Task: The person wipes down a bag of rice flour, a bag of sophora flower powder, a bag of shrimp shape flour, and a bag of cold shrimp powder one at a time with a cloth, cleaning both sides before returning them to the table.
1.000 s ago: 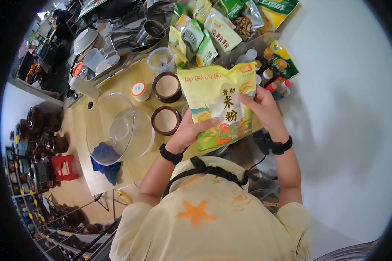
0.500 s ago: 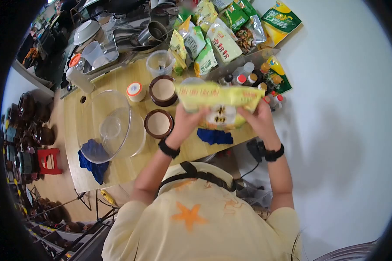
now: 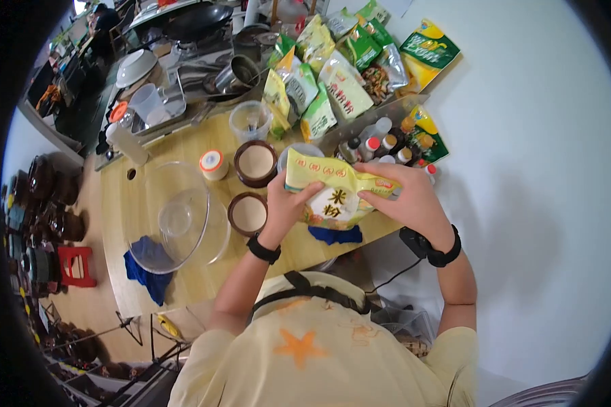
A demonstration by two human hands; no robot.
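Both my hands hold a yellow and white packet (image 3: 334,197) over the right part of the wooden table (image 3: 278,251). My left hand (image 3: 288,203) grips its left side, thumb across the front. At the upper right edge, my right hand (image 3: 407,197) pinches the packet with thumb and fingers. To the left of it stand two brown-rimmed bowls (image 3: 256,164) with pale contents and a lidded jar (image 3: 213,165). A clear tub (image 3: 300,157) is partly hidden behind the packet. Blue cloth (image 3: 335,235) lies just below it.
Large clear bowls (image 3: 176,214) stand at the left, over another blue cloth (image 3: 148,275). Several bottles (image 3: 388,142) are at the right near the wall. Behind them lie many food packets (image 3: 346,85). A white squeeze bottle (image 3: 126,144) and metal pots (image 3: 237,73) are at the back.
The packet has tilted so that its front faces up more. My right hand has shifted round to its upper right edge, and my left hand has moved slightly left.
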